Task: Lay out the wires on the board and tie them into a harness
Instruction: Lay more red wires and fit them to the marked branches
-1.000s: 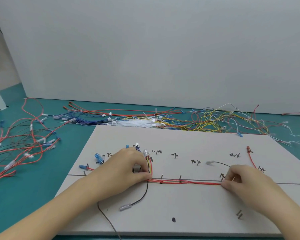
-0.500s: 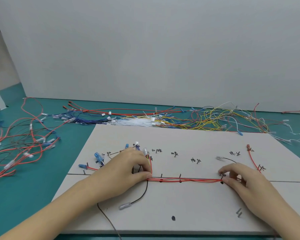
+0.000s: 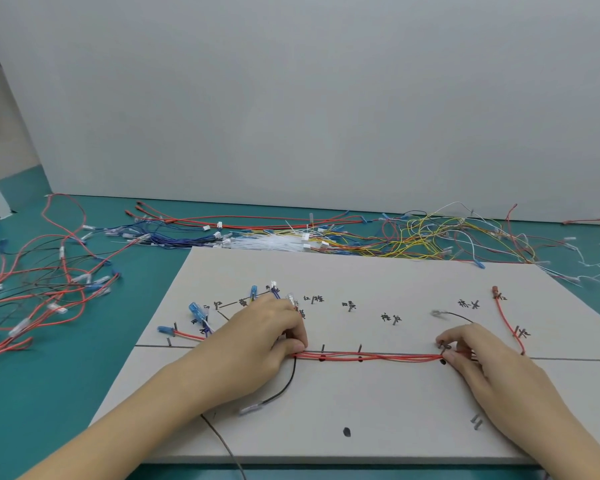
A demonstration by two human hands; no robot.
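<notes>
A grey board (image 3: 395, 410) with pins and handwritten labels lies in front of me. A bundle of red wires (image 3: 368, 357) runs straight along its drawn line between pins. My left hand (image 3: 260, 344) pinches the bundle's left end, where the wires bend up toward blue and clear connectors (image 3: 274, 292). My right hand (image 3: 478, 355) pinches the bundle's right end beside a pin. A black wire (image 3: 284, 386) hangs down from under my left hand to a clear terminal. Another black wire (image 3: 459, 316) curves out above my right hand. A red wire (image 3: 506, 320) runs up the right side.
Loose red and black wires (image 3: 39, 292) are spread on the green table at the left. Blue, white, yellow and red wires (image 3: 326, 237) lie tangled behind the board along a grey wall. A thin dark wire (image 3: 222, 441) trails off the board's front edge.
My right hand has shifted slightly right and drawn the red bundle straighter and tauter along the line. The black wire's free end above it has moved a little. My left hand has stayed put.
</notes>
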